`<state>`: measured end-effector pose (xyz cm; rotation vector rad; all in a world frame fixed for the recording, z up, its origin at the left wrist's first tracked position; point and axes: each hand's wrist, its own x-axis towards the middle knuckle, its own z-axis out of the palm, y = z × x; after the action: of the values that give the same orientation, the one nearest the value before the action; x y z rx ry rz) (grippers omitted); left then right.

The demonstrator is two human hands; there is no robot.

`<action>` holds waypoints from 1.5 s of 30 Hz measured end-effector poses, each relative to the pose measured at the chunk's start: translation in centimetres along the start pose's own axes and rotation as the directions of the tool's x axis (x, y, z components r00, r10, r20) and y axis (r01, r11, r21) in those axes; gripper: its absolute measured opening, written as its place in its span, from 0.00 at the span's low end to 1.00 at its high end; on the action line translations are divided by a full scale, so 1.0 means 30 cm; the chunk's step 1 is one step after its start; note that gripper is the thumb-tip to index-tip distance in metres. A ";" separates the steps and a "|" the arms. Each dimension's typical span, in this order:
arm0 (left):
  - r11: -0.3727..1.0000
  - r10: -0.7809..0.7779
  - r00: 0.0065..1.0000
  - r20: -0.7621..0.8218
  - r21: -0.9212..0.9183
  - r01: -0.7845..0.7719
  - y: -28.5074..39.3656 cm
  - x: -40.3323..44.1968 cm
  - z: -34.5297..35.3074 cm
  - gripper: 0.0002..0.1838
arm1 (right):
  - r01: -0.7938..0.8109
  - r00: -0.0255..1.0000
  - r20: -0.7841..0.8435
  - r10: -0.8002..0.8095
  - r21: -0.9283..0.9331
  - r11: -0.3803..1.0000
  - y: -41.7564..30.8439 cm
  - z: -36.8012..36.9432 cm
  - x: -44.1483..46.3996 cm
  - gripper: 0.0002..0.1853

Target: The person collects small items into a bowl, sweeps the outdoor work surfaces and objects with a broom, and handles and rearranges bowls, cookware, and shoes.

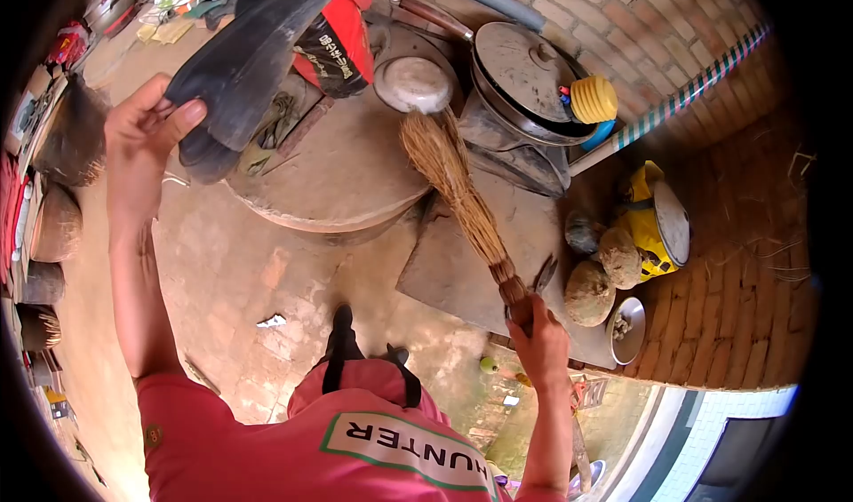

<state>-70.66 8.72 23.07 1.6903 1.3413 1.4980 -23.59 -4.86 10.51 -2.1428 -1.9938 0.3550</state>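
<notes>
My left hand (153,122) pinches a dark, flat, rubber-like piece (244,62) raised at the upper left, over the round slab's left side. My right hand (540,342) is wrapped round the bound handle of a straw broom (458,191). The broom slants up and left from my hand, its bristle end near a pale round dish (413,84) at the back of the round slab (338,169). The piece in my left hand hides part of the things behind it.
A lidded pan (524,67) stands at the back against the brick wall (604,13). Gourd-like lumps (590,294), a yellow bag (647,227) and a metal bowl (626,330) are at the right. A red bag (342,40) stands behind the slab. Baskets (55,222) line the left edge.
</notes>
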 end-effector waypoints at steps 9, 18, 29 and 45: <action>0.998 -0.069 0.995 -0.067 0.005 0.070 -0.047 -0.070 -0.097 0.06 | 0.323 0.911 0.221 -0.349 0.145 0.935 -0.119 -0.061 -0.097 0.31; 1.000 -0.017 0.998 -0.055 0.012 0.018 -0.041 -0.047 -0.060 0.08 | 0.172 0.984 0.049 -0.172 -0.007 0.985 -0.064 -0.225 -0.116 0.31; 1.000 -0.024 0.988 -0.150 -0.022 0.021 -0.175 -0.011 -0.038 0.14 | 0.251 0.918 0.252 -0.306 0.226 0.941 -0.128 -0.056 -0.224 0.33; 0.995 0.052 0.999 -0.005 0.082 -0.051 -0.047 -0.080 -0.014 0.10 | -0.371 0.928 -0.025 0.370 -0.084 0.925 0.057 -0.269 -0.450 0.32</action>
<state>-71.29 7.02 20.92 1.7845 1.3900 1.4981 -20.40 -18.27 18.27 -2.5731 -1.6153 0.3157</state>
